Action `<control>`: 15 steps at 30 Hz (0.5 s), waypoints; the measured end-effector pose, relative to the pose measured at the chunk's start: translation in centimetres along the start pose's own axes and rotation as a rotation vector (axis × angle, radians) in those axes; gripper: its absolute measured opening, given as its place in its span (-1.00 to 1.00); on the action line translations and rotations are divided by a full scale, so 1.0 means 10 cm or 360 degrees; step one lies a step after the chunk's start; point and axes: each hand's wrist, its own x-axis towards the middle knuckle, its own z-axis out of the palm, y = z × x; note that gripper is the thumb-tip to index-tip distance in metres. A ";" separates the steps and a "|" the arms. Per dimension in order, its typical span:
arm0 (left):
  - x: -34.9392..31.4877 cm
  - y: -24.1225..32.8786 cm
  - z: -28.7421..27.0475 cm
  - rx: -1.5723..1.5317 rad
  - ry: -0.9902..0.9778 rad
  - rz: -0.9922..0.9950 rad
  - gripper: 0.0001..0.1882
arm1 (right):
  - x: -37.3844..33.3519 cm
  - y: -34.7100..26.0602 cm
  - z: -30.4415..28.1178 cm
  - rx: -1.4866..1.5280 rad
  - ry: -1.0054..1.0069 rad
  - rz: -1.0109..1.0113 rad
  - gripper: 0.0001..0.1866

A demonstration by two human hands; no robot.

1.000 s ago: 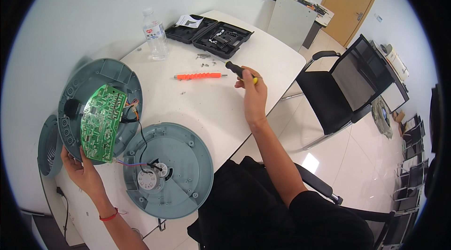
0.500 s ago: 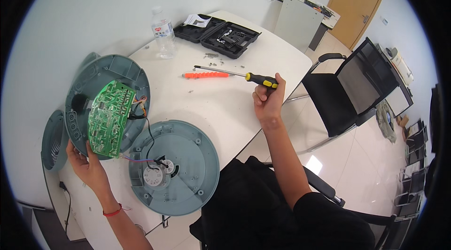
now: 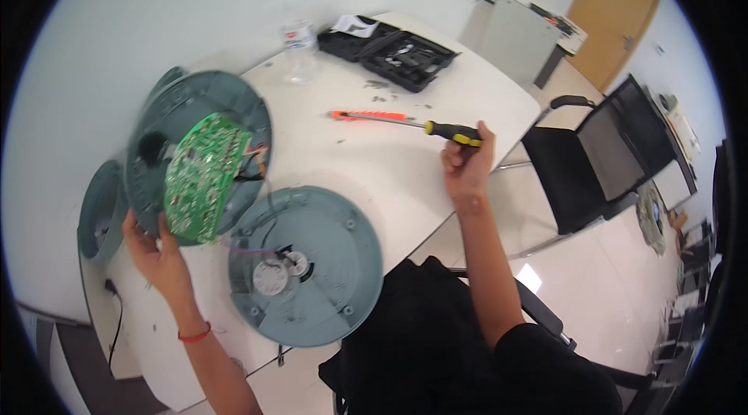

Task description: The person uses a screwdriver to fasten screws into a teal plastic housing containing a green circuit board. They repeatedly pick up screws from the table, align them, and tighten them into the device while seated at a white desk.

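My left hand (image 3: 162,265) grips the lower rim of a tilted grey-green round housing (image 3: 253,103), its thumb beside a green circuit board (image 3: 204,181). The board leans in front of the housing's hollow, and wires leave its right side. Thin leads run from it to a flat round grey-green cover (image 3: 343,259), which lies nearer me with a white round motor-like part (image 3: 270,277) at its middle. My right hand (image 3: 469,169) is closed on the black and yellow handle of a screwdriver (image 3: 452,133). The shaft points left, above the table and clear of the housing.
An orange-red stick-like tool (image 3: 370,115) lies beyond the screwdriver shaft, near several small metal pieces (image 3: 378,85). Farther back are an open black tool case (image 3: 409,60) and a clear bottle (image 3: 300,52). Another grey-green part (image 3: 101,212) stands left; a black chair (image 3: 573,173) is right.
The whole view has shifted, so everything sits farther right and slightly higher, with some blur. Both hands keep their holds; the screwdriver shaft now lines up over the orange-red tool.
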 end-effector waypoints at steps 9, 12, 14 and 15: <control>0.00 0.15 0.03 -0.0063 -0.0140 -0.0025 -0.53 | -0.06 -0.03 0.02 -0.0068 -0.0138 0.0012 -0.49; 0.00 0.18 0.02 -0.0064 -0.0103 -0.0027 -0.55 | -0.06 -0.01 0.03 -0.0020 -0.0171 0.0014 -0.49; -0.01 0.15 0.00 -0.0098 -0.0100 -0.0003 -0.56 | -0.06 -0.01 0.03 0.0013 -0.0212 0.0041 -0.50; -0.01 0.16 0.00 -0.0111 -0.0103 0.0000 -0.56 | -0.06 -0.02 0.03 0.0034 -0.0225 0.0093 -0.50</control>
